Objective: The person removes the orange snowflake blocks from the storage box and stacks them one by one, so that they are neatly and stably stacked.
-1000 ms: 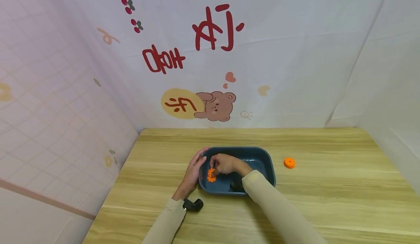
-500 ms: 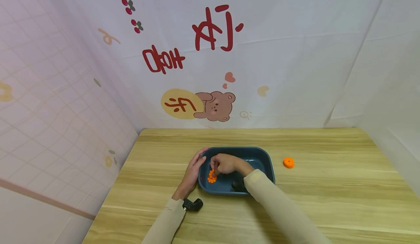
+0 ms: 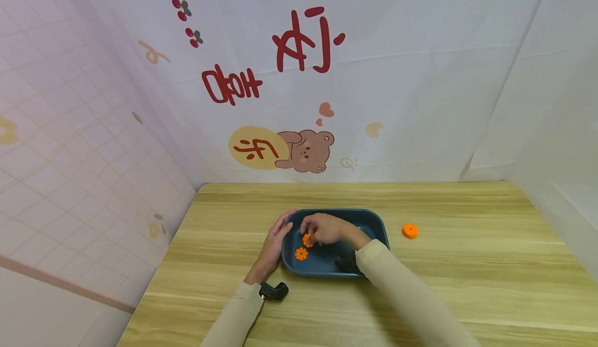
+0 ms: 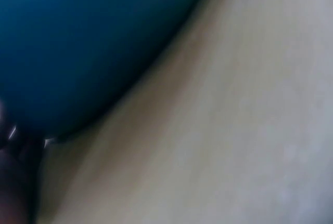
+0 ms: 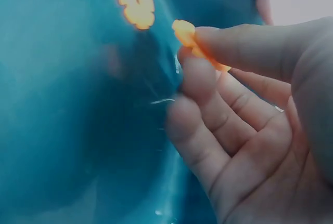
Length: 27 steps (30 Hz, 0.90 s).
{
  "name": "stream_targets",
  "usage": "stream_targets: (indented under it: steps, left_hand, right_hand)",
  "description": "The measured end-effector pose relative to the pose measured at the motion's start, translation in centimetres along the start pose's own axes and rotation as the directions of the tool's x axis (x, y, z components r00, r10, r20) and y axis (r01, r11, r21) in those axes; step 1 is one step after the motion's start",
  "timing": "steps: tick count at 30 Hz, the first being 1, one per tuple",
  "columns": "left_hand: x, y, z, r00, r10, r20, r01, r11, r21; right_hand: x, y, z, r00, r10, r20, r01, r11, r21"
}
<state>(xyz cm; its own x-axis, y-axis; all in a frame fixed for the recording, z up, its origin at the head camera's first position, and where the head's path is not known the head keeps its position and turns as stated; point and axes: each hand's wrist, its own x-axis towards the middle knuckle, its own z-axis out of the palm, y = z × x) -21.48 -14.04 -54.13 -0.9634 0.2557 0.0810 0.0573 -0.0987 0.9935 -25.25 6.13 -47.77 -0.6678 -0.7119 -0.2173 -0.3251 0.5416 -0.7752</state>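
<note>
A dark blue tray (image 3: 327, 274) sits on the table. My left hand (image 3: 272, 247) holds its left end, fingers along the outside and thumb over the rim; the left wrist view shows mostly the tray's outer wall (image 4: 93, 52). Inside the tray, my right hand (image 3: 327, 228) pinches an orange notched disc (image 5: 184, 33) between thumb and fingertips, the disc tilted on edge. A second orange notched disc (image 3: 301, 253) lies flat on the tray floor near the left end, just in front of the pinched one. In the right wrist view that flat disc (image 5: 136, 1) is at the top.
Another orange notched disc (image 3: 410, 231), seemingly thicker, lies on the wooden table (image 3: 467, 264) to the right of the tray. Behind the table rises a white wall covering (image 3: 420, 103) with printed figures. A black wrist camera (image 3: 274, 290) juts from the left wrist.
My right hand has drawn slightly back and to the right with one disc, which now shows apart from the disc it overlapped before. The left hand stays on the tray.
</note>
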Motion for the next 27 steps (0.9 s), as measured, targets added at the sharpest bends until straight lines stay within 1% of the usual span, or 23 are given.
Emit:
stream_targets:
  steps: [7, 16, 20, 24, 27]
  left_hand:
    - [0.1, 0.0, -0.1, 1.000, -0.017, 0.002, 0.017, 1.000, -0.004]
    - [0.1, 0.0, -0.2, 0.999, -0.031, 0.009, 0.031, 1.000, 0.000]
    - [0.0, 0.0, -0.2, 1.000, -0.026, 0.014, 0.026, 1.000, -0.013]
    - [0.1, -0.1, -0.2, 1.000, -0.017, 0.013, 0.017, 1.000, -0.022]
    - [0.1, 0.0, -0.2, 1.000, -0.007, 0.006, 0.007, 1.000, -0.013]
  right_hand:
    - [-1.5, -0.3, -1.1, 1.000, -0.027, 0.016, 0.025, 0.997, 0.078]
    - [-3.3, -0.1, -2.3, 1.000, 0.010, 0.000, -0.010, 0.980, 0.196]
    - [-4.3, 0.1, -2.7, 1.000, 0.005, -0.004, -0.004, 0.967, 0.256]
    - [-5.1, 0.6, -3.0, 0.999, -0.033, -0.023, 0.038, 0.967, 0.250]
    - [-5.7, 1.1, -3.2, 0.998, -0.049, -0.049, 0.059, 0.974, 0.218]
